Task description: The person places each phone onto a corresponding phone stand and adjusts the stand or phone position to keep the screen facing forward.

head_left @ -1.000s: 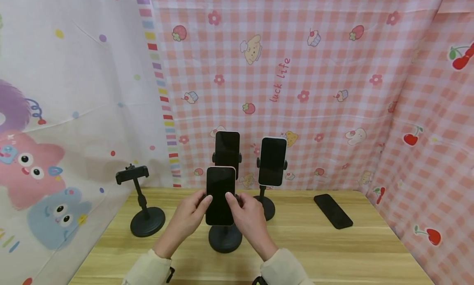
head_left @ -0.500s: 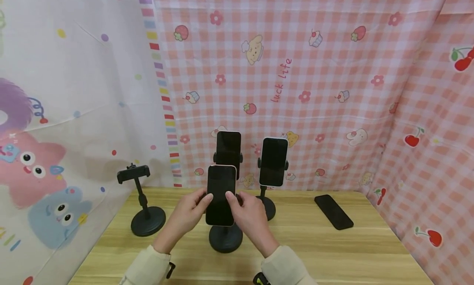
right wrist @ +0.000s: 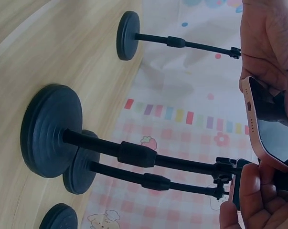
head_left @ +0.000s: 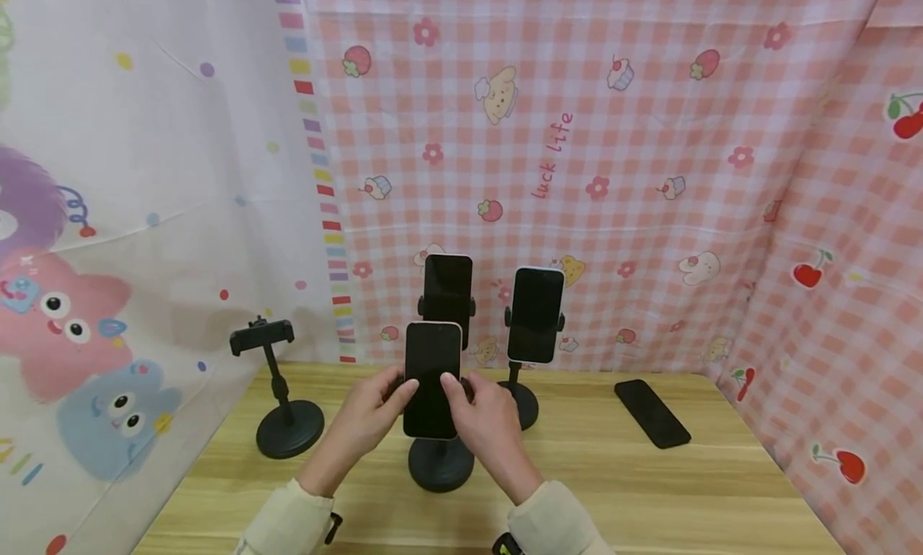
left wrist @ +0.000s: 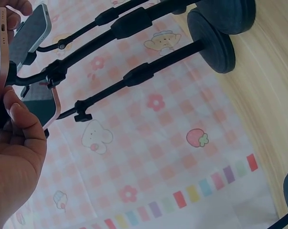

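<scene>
A smartphone (head_left: 433, 363) with a dark screen and a pinkish-gold frame stands upright in the clamp of the front phone stand (head_left: 441, 464). My left hand (head_left: 371, 411) grips its left side, the thumb on the edge of the screen. On the opposite side my right hand (head_left: 486, 415) holds it the same way, thumb on the glass and fingers curled behind. In the left wrist view, thumb and fingers of the left hand (left wrist: 19, 143) pinch close to the black clamp. The right wrist view shows the phone's lower edge (right wrist: 258, 129) between both hands. The clamp is mostly hidden.
Behind stand two more stands with a phone (head_left: 449, 279) and a white-edged phone (head_left: 536, 315). A stand with a bare clamp (head_left: 262, 336) is at the left. Another black phone (head_left: 652, 413) lies flat on the wooden table (head_left: 613, 491) at the right. Printed cloth (head_left: 577, 138) hangs behind.
Both hands keep their hold on the phone in the front stand. The head view has shifted slightly; nothing on the table has moved.
</scene>
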A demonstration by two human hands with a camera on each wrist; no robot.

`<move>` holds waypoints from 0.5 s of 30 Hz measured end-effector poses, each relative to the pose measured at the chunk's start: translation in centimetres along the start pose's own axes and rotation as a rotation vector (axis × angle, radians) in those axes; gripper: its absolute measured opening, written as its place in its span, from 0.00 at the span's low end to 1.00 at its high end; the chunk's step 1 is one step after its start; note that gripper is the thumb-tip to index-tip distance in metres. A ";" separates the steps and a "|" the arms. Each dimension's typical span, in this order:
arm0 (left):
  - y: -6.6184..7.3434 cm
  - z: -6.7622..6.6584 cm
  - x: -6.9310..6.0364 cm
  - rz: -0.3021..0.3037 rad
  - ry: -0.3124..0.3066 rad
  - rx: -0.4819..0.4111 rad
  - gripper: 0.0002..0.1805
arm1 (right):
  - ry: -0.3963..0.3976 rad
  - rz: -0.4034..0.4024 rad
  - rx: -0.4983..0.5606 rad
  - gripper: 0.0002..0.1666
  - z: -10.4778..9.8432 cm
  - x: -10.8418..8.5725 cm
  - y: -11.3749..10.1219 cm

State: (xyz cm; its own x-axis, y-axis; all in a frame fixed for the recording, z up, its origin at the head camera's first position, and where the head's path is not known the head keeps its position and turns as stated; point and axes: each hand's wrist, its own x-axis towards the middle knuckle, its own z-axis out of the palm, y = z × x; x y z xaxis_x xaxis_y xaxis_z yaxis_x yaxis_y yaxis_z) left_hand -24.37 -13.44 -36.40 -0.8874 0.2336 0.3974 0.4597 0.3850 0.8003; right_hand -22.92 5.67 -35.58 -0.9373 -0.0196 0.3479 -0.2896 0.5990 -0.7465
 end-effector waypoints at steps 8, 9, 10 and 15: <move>0.1 0.2 -0.2 0.018 0.028 0.103 0.05 | -0.025 0.014 0.004 0.27 -0.1 -0.1 0.5; 0.1 0.2 -0.2 0.020 0.029 0.111 0.06 | -0.026 0.013 0.004 0.27 -0.1 -0.1 0.5; 0.2 0.3 -0.2 0.018 0.030 0.116 0.06 | -0.028 0.015 0.004 0.27 -0.2 -0.1 0.5; 0.3 0.4 -0.3 0.032 0.048 0.140 0.07 | -0.040 0.029 0.001 0.26 -0.2 -0.1 0.4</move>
State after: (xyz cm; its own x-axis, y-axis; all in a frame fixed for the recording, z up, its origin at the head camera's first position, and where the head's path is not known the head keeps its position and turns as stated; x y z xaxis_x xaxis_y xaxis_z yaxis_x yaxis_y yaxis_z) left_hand -23.94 -13.06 -36.41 -0.8712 0.2058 0.4457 0.4852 0.4994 0.7178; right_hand -22.92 6.11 -35.79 -0.9524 -0.0343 0.3028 -0.2620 0.5993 -0.7564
